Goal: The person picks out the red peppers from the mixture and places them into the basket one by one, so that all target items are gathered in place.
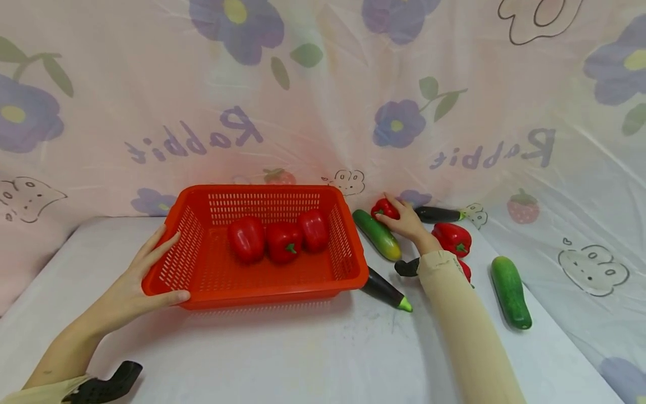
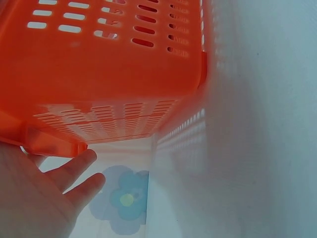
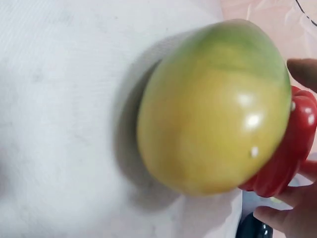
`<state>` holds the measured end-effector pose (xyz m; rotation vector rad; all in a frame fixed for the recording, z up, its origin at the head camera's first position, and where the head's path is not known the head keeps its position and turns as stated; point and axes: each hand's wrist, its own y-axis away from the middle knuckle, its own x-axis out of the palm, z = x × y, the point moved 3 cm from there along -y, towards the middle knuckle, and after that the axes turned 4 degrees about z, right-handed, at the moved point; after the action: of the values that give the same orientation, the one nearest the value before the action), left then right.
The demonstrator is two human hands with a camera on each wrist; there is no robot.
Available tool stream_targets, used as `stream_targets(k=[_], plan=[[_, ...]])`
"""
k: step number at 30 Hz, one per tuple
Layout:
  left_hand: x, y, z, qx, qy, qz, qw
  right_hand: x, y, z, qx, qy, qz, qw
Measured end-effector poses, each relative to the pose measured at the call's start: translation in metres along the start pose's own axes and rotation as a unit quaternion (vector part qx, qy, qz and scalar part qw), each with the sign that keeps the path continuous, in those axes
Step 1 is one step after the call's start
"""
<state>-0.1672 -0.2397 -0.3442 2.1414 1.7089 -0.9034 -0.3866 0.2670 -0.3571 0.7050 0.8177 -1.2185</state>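
My left hand (image 1: 138,283) lies spread at the left end of a red plastic basket (image 1: 262,290), thumb on the front rim, fingers straight along the side. The left wrist view shows its fingers (image 2: 74,171) just outside the basket wall (image 2: 114,74). Inside the basket lie three red bell peppers (image 1: 246,239). Right of the basket my right hand (image 1: 406,223) holds a small red bell pepper (image 1: 384,209) between thumb and fingers. Next to that pepper is a green cucumber (image 1: 375,233), whose yellowish end (image 3: 213,119) fills much of the right wrist view.
An eggplant (image 1: 386,292) lies partly behind the basket's right front corner. Another eggplant (image 1: 438,215) is behind my right hand. Beside my right forearm are a red bell pepper (image 1: 452,238) and a second, mostly hidden. A green cucumber (image 1: 511,293) lies far right. Printed cloth hangs behind.
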Motion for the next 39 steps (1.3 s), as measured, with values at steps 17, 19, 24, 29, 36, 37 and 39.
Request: stream_targets(k=[17, 19, 24, 29, 36, 37, 39], plan=[[-0.001, 0.005, 0.002, -0.006, 0.003, -0.010, 0.9999, -0.002, -0.002, 0.002, -0.003, 0.011, -0.015, 0.9998], [-0.002, 0.005, 0.001, -0.006, 0.001, -0.010, 0.9999, -0.002, -0.002, 0.003, -0.002, 0.010, -0.016, 0.9998], [0.000, 0.006, 0.002, -0.009, 0.002, -0.010, 0.9999, -0.002, 0.000, 0.004, -0.007, 0.017, -0.020, 0.9996], [0.001, 0.007, 0.000, -0.001, 0.008, -0.011, 0.9999, -0.003, 0.002, 0.005, -0.005, 0.024, -0.027, 0.9993], [-0.001, 0.004, -0.002, -0.001, 0.004, -0.010, 0.9999, -0.003, 0.005, 0.006, -0.005, 0.025, -0.034, 0.9991], [-0.001, 0.003, -0.003, 0.000, 0.004, -0.008, 1.0000, -0.003, 0.006, 0.006, -0.004, 0.026, -0.034, 0.9991], [-0.001, 0.003, -0.003, 0.001, 0.004, -0.006, 1.0000, -0.001, 0.008, 0.005, -0.005, 0.032, -0.035, 0.9988]])
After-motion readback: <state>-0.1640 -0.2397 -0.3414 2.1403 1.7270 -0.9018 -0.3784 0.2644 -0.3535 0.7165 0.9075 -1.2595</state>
